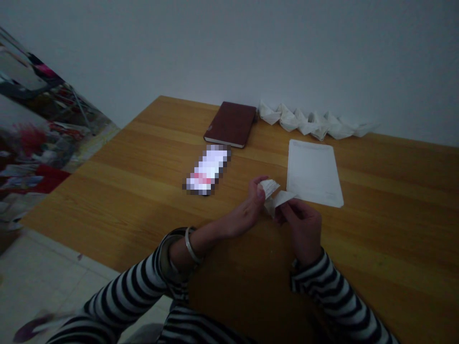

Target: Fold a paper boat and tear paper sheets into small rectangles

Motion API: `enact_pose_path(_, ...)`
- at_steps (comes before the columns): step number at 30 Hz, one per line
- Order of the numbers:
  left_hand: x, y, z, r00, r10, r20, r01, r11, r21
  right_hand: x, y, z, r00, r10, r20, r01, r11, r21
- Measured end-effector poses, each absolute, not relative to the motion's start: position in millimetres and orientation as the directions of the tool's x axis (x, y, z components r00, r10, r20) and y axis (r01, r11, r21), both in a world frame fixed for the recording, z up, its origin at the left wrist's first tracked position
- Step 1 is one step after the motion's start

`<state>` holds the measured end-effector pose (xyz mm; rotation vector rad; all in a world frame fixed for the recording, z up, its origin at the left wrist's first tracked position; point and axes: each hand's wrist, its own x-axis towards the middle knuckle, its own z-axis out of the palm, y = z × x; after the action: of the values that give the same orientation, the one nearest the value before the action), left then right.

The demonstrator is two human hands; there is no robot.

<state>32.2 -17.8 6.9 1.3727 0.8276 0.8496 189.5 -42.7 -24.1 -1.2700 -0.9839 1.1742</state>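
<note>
Between my two hands, above the front part of the wooden table, is a small piece of folded white paper (283,197). My left hand (253,205) pinches its left side between thumb and fingers. Its right side is gripped by the thumb and fingertips of my right hand (303,222). The paper has pointed flaps and a gap in its middle; its lower part is partly hidden by my fingers. Just beyond my right hand lies a stack of white paper sheets (313,172), flat on the table.
Several folded paper shapes (308,122) stand in a row along the wall. A dark red notebook (232,123) lies at the back, with a lit phone (208,171), its screen blurred, in front of it. The wooden table's (107,191) left edge drops to a tiled floor; clutter (32,143) lies beyond.
</note>
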Motion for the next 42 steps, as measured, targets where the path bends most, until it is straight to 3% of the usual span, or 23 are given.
enact_pose_path(15,32,-22,12,0.482,0.876,0.005,-0.040,0.016,0.999,194,-43,-29,0.149,0.988,-0.041,-0.047,-0.035,-0.998)
enact_pose_path(23,33,-23,10,0.482,0.875,0.046,-0.040,-0.030,0.999,192,-45,-23,0.182,0.983,0.008,0.069,-0.004,-0.998)
enact_pose_path(30,39,-29,2,0.504,0.863,-0.033,-0.019,0.049,0.999,184,-46,-24,0.226,0.973,0.038,0.192,-0.006,-0.981)
enact_pose_path(34,42,-33,-1,0.531,0.847,0.016,0.027,-0.036,0.999,184,-48,-29,0.230,0.973,0.037,0.185,-0.007,-0.983)
enact_pose_path(38,47,-35,-4,0.543,0.840,0.014,0.100,-0.081,0.992,187,-51,-34,0.202,0.973,0.114,0.236,0.064,-0.970)
enact_pose_path(42,52,-35,-8,0.539,0.843,-0.007,0.032,-0.013,0.999,190,-51,-35,0.184,0.965,0.187,0.343,0.115,-0.932)
